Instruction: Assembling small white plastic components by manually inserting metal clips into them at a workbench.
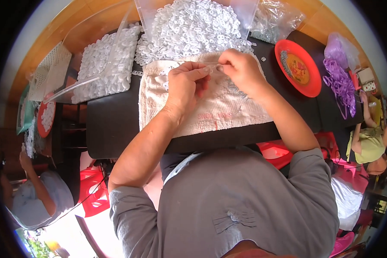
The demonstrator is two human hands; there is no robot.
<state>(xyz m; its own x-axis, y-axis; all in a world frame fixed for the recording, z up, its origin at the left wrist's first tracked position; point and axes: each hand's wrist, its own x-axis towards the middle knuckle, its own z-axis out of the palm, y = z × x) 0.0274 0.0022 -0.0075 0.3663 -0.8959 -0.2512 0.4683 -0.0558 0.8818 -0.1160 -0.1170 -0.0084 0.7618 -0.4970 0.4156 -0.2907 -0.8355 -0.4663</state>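
My left hand [185, 84] and my right hand [241, 71] meet above a cream towel [159, 115] on the dark table. Thumb and fingertips are pinched together on both hands, close to one another. Whatever they hold is too small and too covered by the fingers to name. Beneath my right hand, a few thin grey metal pieces [236, 89] lie on the towel. Some small white plastic pieces [165, 71] with holes rest beside my left hand. Just beyond the towel, a large heap of the same white pieces [195, 28] spills out of a clear bin [144, 13].
Left stands a clear box [94, 78] full of white pieces. A red plate [314, 81] with grey metal bits sits right, near a clear plastic bag [279, 19] and purple ribbon [339, 81]. Co-workers sit at left [43, 193] and right [367, 144].
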